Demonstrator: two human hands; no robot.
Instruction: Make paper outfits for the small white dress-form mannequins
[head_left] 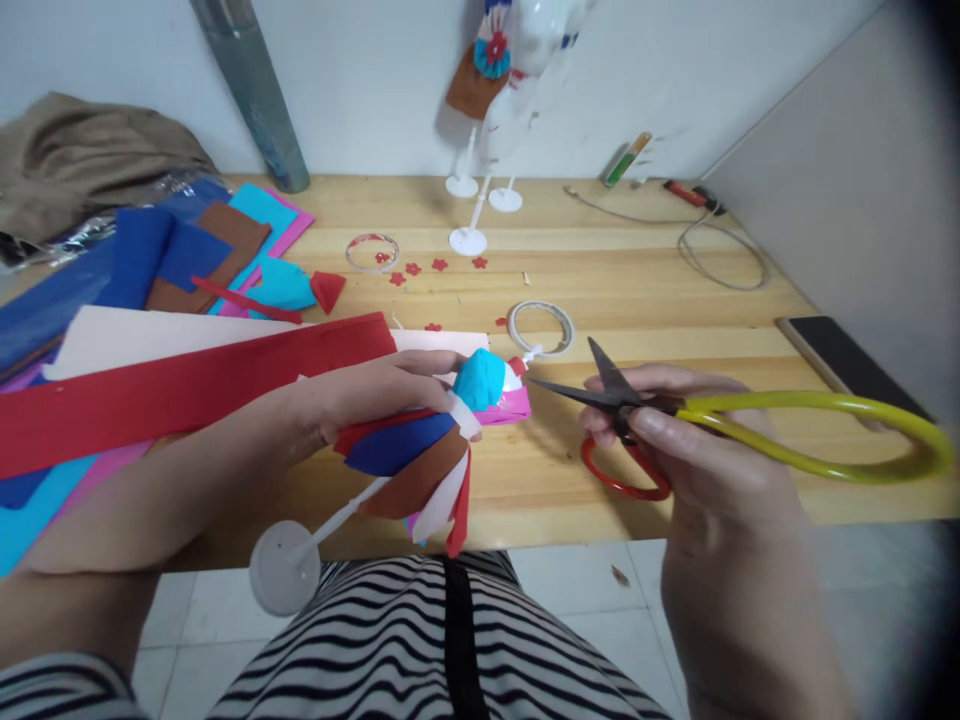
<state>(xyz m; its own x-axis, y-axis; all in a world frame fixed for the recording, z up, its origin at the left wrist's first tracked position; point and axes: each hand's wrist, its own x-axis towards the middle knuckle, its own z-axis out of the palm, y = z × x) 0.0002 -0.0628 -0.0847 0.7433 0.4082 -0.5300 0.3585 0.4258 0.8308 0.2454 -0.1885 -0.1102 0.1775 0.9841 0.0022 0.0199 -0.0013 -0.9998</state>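
My left hand (409, 385) is closed around a small paper-dressed craft figure (480, 378), tilted over the table's front edge. Blue, brown, pale and red paper strips (416, 465) fan out below my fingers. A white stick with a round base (285, 568) points toward me. In my right hand (697, 440) is a pair of scissors (615, 400) with one yellow and one red handle. I grip them near the pivot, and the blades stand apart, their tips close to the figure's red and white end but not visibly touching it.
Folded coloured paper (187, 370) lies at the left. A tape roll (541, 328), a clear ring (373, 252) and small red paper flowers (413, 269) sit mid-table. Behind are white stands (469, 240), a tall bottle (259, 95) and a cable (694, 250). A phone (847, 360) lies at right.
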